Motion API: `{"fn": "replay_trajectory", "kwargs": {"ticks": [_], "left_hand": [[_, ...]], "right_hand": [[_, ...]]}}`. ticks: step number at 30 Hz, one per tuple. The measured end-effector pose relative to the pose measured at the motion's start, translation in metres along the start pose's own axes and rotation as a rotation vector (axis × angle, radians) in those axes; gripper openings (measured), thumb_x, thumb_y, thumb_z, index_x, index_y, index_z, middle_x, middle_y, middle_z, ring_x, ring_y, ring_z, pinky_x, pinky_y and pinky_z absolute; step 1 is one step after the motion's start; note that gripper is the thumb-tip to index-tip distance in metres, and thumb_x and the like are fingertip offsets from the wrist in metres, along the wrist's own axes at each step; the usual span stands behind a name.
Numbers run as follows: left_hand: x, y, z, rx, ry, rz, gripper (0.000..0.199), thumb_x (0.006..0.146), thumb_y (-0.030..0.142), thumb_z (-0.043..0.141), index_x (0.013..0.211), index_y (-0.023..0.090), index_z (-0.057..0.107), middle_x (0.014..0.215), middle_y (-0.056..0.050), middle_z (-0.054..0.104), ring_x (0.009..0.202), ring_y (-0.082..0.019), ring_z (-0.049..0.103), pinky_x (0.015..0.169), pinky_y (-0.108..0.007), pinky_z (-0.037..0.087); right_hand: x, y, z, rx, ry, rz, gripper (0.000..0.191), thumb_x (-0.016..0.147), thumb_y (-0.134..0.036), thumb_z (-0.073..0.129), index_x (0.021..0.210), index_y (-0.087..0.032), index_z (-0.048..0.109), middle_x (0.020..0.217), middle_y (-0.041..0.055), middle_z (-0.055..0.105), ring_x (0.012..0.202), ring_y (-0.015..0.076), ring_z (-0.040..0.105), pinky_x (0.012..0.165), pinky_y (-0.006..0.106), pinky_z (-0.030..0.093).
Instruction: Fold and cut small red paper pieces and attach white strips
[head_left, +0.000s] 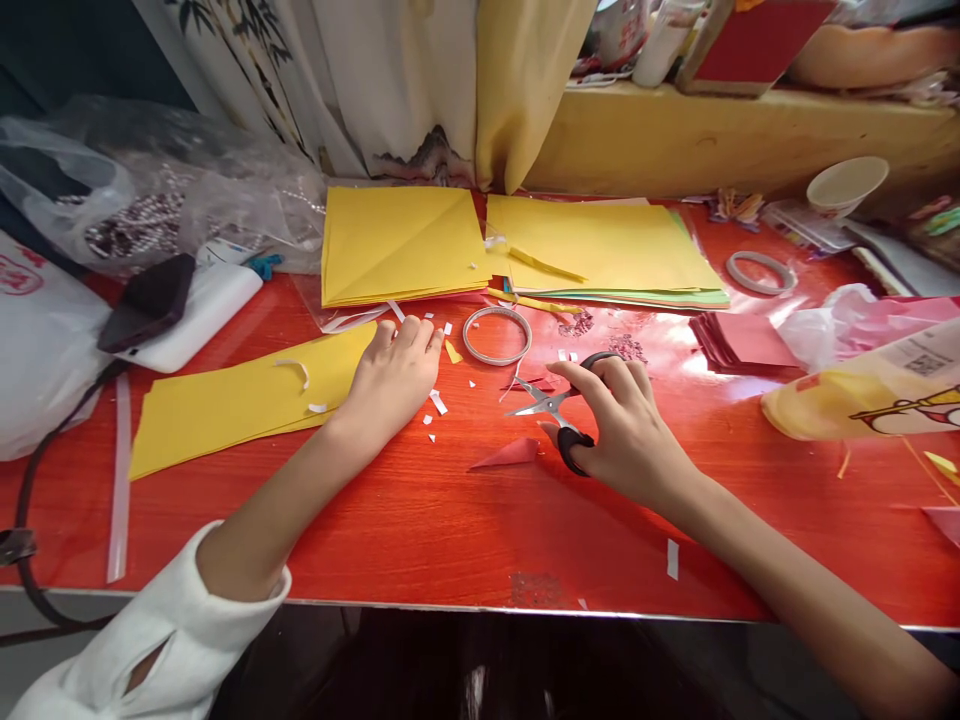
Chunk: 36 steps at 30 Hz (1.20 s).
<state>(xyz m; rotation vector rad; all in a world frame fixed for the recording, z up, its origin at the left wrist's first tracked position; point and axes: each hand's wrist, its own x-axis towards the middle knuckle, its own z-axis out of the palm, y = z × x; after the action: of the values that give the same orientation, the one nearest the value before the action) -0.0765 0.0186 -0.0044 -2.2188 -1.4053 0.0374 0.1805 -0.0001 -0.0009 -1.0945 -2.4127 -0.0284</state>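
Observation:
My left hand (397,370) rests at the right end of a stack of yellow paper strips (232,400), its fingers curled down. Its fingertips are hidden, so I cannot make out what they hold. My right hand (630,430) grips black-handled scissors (551,402), thumb and fingers at the handle loops. The scissor blades are spread apart and point left. Just beyond the blades lies a roll of white tape (497,336), a thin end trailing from it towards them. A folded red paper piece (510,455) lies below the scissors. White paper scraps (439,402) are scattered between my hands.
Two stacks of yellow paper (405,245) lie at the back. On the right are dark red paper squares (742,342), a second tape roll (760,272), a paper cup (847,188) and a lying bottle (862,395). A phone (148,303) and plastic bags (202,190) occupy the left.

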Motion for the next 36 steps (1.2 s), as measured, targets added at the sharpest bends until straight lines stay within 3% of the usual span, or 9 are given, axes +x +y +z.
{"fn": "replay_trajectory", "kwargs": {"ticks": [4,8,15,20,24,27,31,33,36], "left_hand": [[-0.002,0.008,-0.013,0.064,-0.021,0.051,0.046,0.084,0.0,0.026,0.117,0.009,0.056,0.095,-0.016,0.06,0.093,-0.027,0.05,0.078,-0.039,0.036],[-0.006,0.011,-0.03,0.108,-0.1,0.136,0.039,0.076,-0.006,0.033,0.082,0.012,0.067,0.086,-0.014,0.06,0.092,-0.027,0.05,0.082,-0.039,0.036],[-0.004,-0.014,-0.036,-0.095,-0.033,0.191,0.025,0.078,0.011,0.041,0.06,0.018,0.057,0.067,-0.006,0.058,0.08,-0.023,0.051,0.072,-0.04,0.035],[0.001,-0.011,-0.045,-0.156,0.142,-0.01,0.023,0.088,0.02,0.037,0.089,0.017,0.059,0.087,-0.01,0.061,0.088,-0.026,0.052,0.072,-0.04,0.035],[0.001,-0.002,-0.046,-0.146,0.103,-0.032,0.027,0.092,0.03,0.034,0.083,0.015,0.055,0.074,-0.009,0.058,0.074,-0.023,0.052,0.067,-0.037,0.035],[0.0,0.013,-0.042,-0.237,0.135,0.045,0.028,0.093,0.029,0.033,0.082,0.015,0.054,0.075,-0.008,0.058,0.072,-0.021,0.051,0.067,-0.036,0.034],[-0.002,0.042,-0.037,-0.517,0.115,0.42,0.031,0.09,0.04,0.04,0.092,0.014,0.056,0.089,-0.008,0.059,0.083,-0.021,0.052,0.072,-0.033,0.037],[-0.004,0.05,-0.036,-0.565,0.063,0.455,0.035,0.089,0.043,0.041,0.09,0.013,0.058,0.086,-0.009,0.059,0.081,-0.021,0.052,0.071,-0.034,0.038],[-0.004,0.051,-0.037,-0.686,0.004,0.353,0.029,0.092,0.029,0.038,0.084,0.012,0.06,0.081,-0.008,0.061,0.076,-0.019,0.054,0.07,-0.033,0.039]], "right_hand": [[0.0,0.002,0.0,-0.005,-0.004,0.004,0.057,0.072,-0.012,0.053,0.127,-0.02,0.04,0.097,0.0108,0.046,0.095,0.0274,0.042,0.081,0.045,0.041],[0.0,0.002,-0.001,-0.022,-0.012,0.012,0.054,0.072,-0.013,0.053,0.125,-0.019,0.041,0.097,0.011,0.046,0.095,0.0268,0.042,0.082,0.044,0.041],[0.002,0.003,-0.005,-0.065,-0.022,0.005,0.05,0.073,-0.015,0.054,0.122,-0.018,0.045,0.095,0.0116,0.052,0.091,0.0262,0.047,0.078,0.042,0.043],[-0.001,0.003,-0.008,-0.043,-0.016,0.157,0.027,0.077,-0.022,0.055,0.104,-0.02,0.058,0.081,0.0031,0.065,0.066,0.0147,0.058,0.053,0.024,0.04],[0.001,0.001,-0.015,0.0,0.03,0.278,0.018,0.076,-0.032,0.06,0.087,-0.018,0.063,0.059,-0.0006,0.06,0.05,0.0105,0.051,0.047,0.023,0.035],[0.005,-0.002,-0.025,0.117,0.05,0.36,0.02,0.074,-0.034,0.063,0.084,-0.017,0.064,0.052,-0.0026,0.051,0.045,0.0085,0.041,0.046,0.023,0.033],[0.006,-0.005,-0.035,0.351,0.025,0.476,0.022,0.071,-0.035,0.067,0.083,-0.017,0.064,0.051,-0.0041,0.044,0.047,0.0087,0.037,0.045,0.024,0.033],[0.005,-0.003,-0.037,0.437,0.008,0.5,0.023,0.071,-0.035,0.068,0.085,-0.018,0.063,0.054,-0.004,0.045,0.048,0.009,0.038,0.046,0.024,0.034],[0.005,0.002,-0.035,0.487,0.006,0.504,0.028,0.07,-0.035,0.069,0.091,-0.019,0.062,0.059,-0.0033,0.047,0.052,0.0099,0.041,0.049,0.025,0.036]]}}
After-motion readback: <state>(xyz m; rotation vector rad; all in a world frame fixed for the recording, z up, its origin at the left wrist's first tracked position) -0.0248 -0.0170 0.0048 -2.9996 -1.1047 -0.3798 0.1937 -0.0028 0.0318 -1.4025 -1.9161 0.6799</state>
